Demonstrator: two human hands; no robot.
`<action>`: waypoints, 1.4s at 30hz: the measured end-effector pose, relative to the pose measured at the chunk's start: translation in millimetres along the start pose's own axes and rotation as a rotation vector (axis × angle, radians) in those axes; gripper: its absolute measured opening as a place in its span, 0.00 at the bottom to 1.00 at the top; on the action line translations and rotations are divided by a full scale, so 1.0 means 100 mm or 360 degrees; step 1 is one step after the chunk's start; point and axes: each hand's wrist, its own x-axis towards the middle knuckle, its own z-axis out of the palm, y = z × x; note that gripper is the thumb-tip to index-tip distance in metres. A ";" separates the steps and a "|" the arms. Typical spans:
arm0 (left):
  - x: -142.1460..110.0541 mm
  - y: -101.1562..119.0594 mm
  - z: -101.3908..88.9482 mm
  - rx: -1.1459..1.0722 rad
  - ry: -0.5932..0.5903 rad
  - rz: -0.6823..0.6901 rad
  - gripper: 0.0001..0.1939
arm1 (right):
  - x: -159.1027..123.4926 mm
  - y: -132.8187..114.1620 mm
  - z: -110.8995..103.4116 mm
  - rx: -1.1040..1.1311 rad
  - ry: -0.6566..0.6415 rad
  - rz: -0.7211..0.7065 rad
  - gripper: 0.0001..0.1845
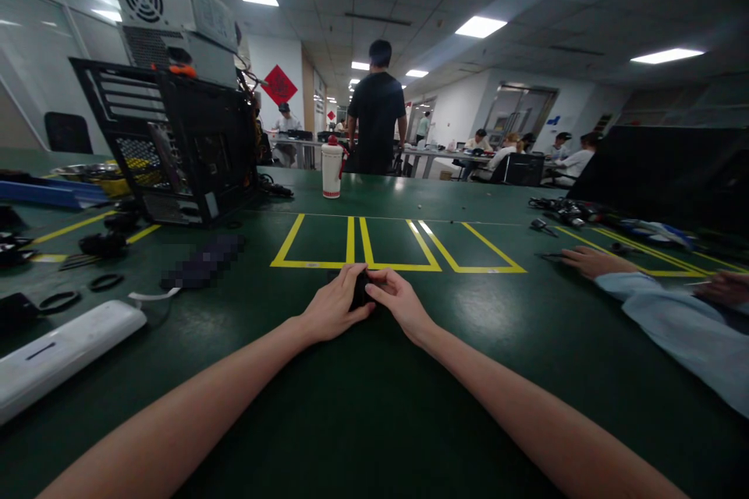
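Observation:
Both of my hands meet at the middle of the green table (374,405), around one small black object (360,290). My left hand (335,302) is closed on its left side, fingers over the top and thumb below. From the right, my right hand (401,300) pinches the same object with thumb and fingers. Much of the object is covered by my fingers, so its kind cannot be made out. Just beyond my hands lie yellow tape outlines (356,265) on the table.
An open black computer case (175,140) with power supplies (169,8) on top stands at the back left. A white power strip (70,351) lies at left, a white bottle (331,169) at the back. Another person's sleeved arm (661,304) rests at right, near cables (565,210).

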 end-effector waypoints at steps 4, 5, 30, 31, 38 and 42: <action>0.00 0.02 -0.02 -0.0006 -0.0008 -0.0015 0.26 | 0.02 0.01 0.00 -0.0051 0.0035 0.0029 0.15; 0.00 0.02 -0.02 -0.0009 -0.0011 -0.0016 0.26 | 0.02 0.02 0.00 -0.0051 0.0028 0.0048 0.16; -0.03 0.02 0.00 0.0051 -0.0006 -0.0082 0.29 | 0.00 0.03 0.00 -0.0013 -0.0010 0.0009 0.13; -0.03 0.02 0.00 0.0054 -0.0006 -0.0087 0.28 | 0.01 0.03 -0.01 -0.0022 0.0008 0.0010 0.12; -0.02 0.00 0.03 0.0055 0.0002 -0.0079 0.28 | 0.01 0.03 -0.03 0.0011 -0.0056 0.0079 0.15; -0.02 -0.02 0.05 0.0076 0.0040 -0.0065 0.29 | 0.01 0.04 -0.01 0.0054 -0.0030 -0.0011 0.15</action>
